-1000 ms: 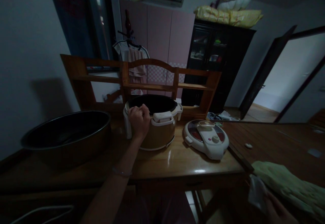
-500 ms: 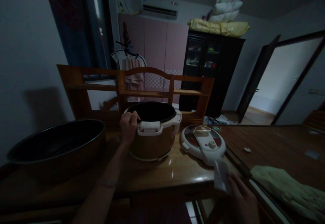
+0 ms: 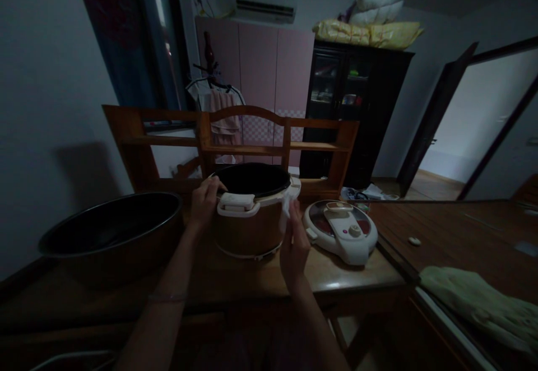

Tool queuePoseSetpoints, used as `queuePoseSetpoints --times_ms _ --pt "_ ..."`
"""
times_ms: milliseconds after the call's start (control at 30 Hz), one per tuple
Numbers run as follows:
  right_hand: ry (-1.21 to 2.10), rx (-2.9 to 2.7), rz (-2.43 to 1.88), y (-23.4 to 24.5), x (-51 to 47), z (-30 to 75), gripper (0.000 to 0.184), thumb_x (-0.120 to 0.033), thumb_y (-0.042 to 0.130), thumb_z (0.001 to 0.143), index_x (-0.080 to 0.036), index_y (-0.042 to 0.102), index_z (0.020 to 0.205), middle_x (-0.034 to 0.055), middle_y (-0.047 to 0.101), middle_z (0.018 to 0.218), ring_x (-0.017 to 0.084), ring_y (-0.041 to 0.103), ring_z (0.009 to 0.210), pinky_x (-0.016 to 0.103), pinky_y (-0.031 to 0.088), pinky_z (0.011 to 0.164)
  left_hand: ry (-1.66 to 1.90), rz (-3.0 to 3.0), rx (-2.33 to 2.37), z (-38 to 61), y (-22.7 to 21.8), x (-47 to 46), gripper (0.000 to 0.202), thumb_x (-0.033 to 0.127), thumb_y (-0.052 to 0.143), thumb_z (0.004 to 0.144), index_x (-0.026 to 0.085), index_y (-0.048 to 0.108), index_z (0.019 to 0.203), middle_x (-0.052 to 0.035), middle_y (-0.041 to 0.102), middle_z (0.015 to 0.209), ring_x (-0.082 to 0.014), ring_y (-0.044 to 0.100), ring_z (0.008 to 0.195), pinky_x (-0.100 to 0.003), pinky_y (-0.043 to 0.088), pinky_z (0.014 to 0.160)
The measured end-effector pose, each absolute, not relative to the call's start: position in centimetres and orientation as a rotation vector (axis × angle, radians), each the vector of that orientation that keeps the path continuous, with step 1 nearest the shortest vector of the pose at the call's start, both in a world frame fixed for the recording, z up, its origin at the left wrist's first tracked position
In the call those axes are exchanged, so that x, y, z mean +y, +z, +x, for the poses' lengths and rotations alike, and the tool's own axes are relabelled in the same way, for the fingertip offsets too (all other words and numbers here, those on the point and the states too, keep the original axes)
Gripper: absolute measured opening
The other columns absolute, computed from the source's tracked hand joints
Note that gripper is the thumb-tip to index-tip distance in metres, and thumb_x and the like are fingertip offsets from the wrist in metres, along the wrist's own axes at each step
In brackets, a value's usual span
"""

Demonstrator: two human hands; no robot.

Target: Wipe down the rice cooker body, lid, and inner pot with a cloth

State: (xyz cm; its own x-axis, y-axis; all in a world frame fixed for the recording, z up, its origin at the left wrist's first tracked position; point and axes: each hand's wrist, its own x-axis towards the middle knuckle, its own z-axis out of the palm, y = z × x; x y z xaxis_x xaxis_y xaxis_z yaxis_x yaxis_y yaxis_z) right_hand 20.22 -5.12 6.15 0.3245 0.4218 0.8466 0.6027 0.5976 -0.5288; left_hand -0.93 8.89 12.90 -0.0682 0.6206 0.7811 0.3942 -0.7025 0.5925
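A large electric cooker [image 3: 247,233] with a brown body, pale rim and dark interior stands on the wooden desk. Its rim is gripped at the left by my left hand [image 3: 204,197], fingers curled over the edge beside the white handle [image 3: 238,202]. My right hand [image 3: 296,239] presses a white tissue or thin cloth [image 3: 286,208] against the cooker's right front side. To the right lies the cooker's round lid [image 3: 341,230], white with a dark window and a knob. A wide dark pot [image 3: 113,231] sits left of my left arm.
Behind the cooker rises a wooden shelf rack [image 3: 247,149] along the desk's back edge. At the right is a lower wooden surface [image 3: 462,231] with a crumpled pale green cloth [image 3: 474,295] and a small white object [image 3: 414,241].
My right hand has moved left and up, bringing the white tissue from in front of the lid to the cooker's side. My left hand stays at the rim; the cooker appears slightly turned.
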Motion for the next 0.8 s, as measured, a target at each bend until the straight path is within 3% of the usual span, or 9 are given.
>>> queuePoseSetpoints --times_ms 200,367,500,633,800 --pt "-0.314 -1.516 -0.998 3.2 -1.7 19.2 0.061 -0.006 0.022 0.097 -0.026 0.022 0.155 0.0047 0.031 0.158 0.019 0.026 0.147 0.047 0.030 0.119 1.866 1.941 1.026 -0.8 13.0 8.0 0.047 0.041 0.038 0.097 0.022 0.071 0.067 -0.0031 0.072 0.085 -0.0218 0.063 0.096 -0.031 0.040 0.097" --pt "-0.234 -1.480 -1.010 2.8 -1.9 19.0 0.060 -0.007 0.022 0.097 -0.026 0.024 0.154 0.0042 0.027 0.160 0.019 0.026 0.147 0.047 0.029 0.119 1.916 1.853 1.091 0.1 13.0 7.3 0.051 0.041 0.035 0.098 0.023 0.069 0.066 -0.0035 0.070 0.082 -0.0217 0.062 0.089 -0.033 0.043 0.090" --pt "-0.103 -1.422 -0.969 3.6 -2.8 18.5 0.054 -0.013 0.026 0.099 -0.027 0.035 0.151 0.0043 0.036 0.156 0.019 0.031 0.145 0.047 0.030 0.118 1.947 1.839 1.094 0.4 13.0 7.4 0.051 0.043 0.035 0.098 0.024 0.066 0.063 -0.0033 0.067 0.079 -0.0222 0.061 0.090 -0.034 0.042 0.091" --pt "0.283 -1.085 -0.945 4.6 -4.4 18.4 0.043 -0.027 0.043 0.098 -0.023 0.053 0.140 0.0075 0.052 0.145 0.023 0.046 0.136 0.047 0.037 0.113 1.974 1.841 1.074 0.4 12.9 7.8 0.050 0.043 0.035 0.098 0.025 0.064 0.061 -0.0030 0.066 0.079 -0.0223 0.060 0.094 -0.034 0.041 0.093" --pt "0.544 -0.777 -0.881 5.6 -6.3 19.9 0.037 -0.031 0.074 0.078 -0.021 0.071 0.114 0.0095 0.053 0.144 0.027 0.049 0.132 0.042 0.042 0.110 1.978 1.856 1.065 0.3 12.8 8.1 0.048 0.042 0.037 0.098 0.025 0.064 0.062 -0.0026 0.065 0.080 -0.0219 0.059 0.094 -0.034 0.041 0.094"
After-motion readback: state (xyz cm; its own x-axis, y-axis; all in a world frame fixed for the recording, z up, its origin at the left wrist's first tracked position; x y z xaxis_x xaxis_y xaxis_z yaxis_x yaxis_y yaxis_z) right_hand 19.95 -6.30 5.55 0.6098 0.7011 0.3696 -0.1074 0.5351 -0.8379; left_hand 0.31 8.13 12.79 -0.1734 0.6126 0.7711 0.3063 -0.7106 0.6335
